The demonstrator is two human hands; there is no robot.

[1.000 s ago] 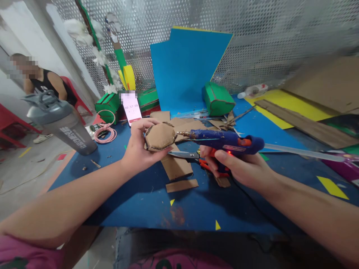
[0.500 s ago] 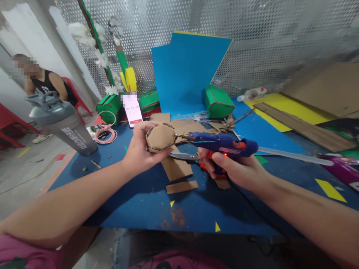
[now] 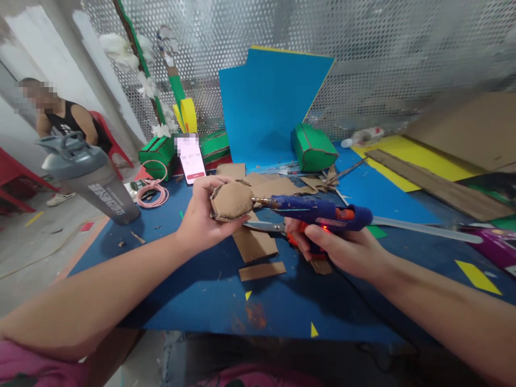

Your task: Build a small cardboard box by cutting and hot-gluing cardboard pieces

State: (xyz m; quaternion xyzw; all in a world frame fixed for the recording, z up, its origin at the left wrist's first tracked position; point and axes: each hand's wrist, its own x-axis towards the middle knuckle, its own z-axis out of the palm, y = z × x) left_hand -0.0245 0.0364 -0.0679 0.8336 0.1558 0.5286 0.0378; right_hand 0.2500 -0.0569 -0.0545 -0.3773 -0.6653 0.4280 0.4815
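- Gripping a hexagonal cardboard piece (image 3: 230, 200), the left hand (image 3: 201, 220) holds it above the blue table (image 3: 193, 285), thumb curled over its top edge and fingers closed under its lower edge.
- The right hand (image 3: 342, 250) is wrapped tight around the handle of a blue glue gun (image 3: 322, 212), with the index finger lying along the trigger side; a small red light glows on the gun's body.
- The gun points left, and its metal nozzle (image 3: 262, 202) touches the right edge of the cardboard piece.
- A clear glue stick (image 3: 423, 228) juts from the back of the gun towards the right.
- Scissors (image 3: 268, 227) with orange handles lie on the table just below the gun, partly hidden by the right hand.
- Cardboard strips (image 3: 253, 244) lie flat on the table beneath both hands.
- A phone (image 3: 192, 159) showing a timer stands propped behind the left hand, near a coil of pink cable (image 3: 152, 193).
- A grey shaker bottle (image 3: 94, 180) stands at the table's left edge.
- A green box (image 3: 313, 145) sits in front of an upright blue sheet (image 3: 270, 102), which leans on a perforated metal wall (image 3: 382, 54).
- Another person (image 3: 64, 121) in a dark top sits far left, well apart from the table.
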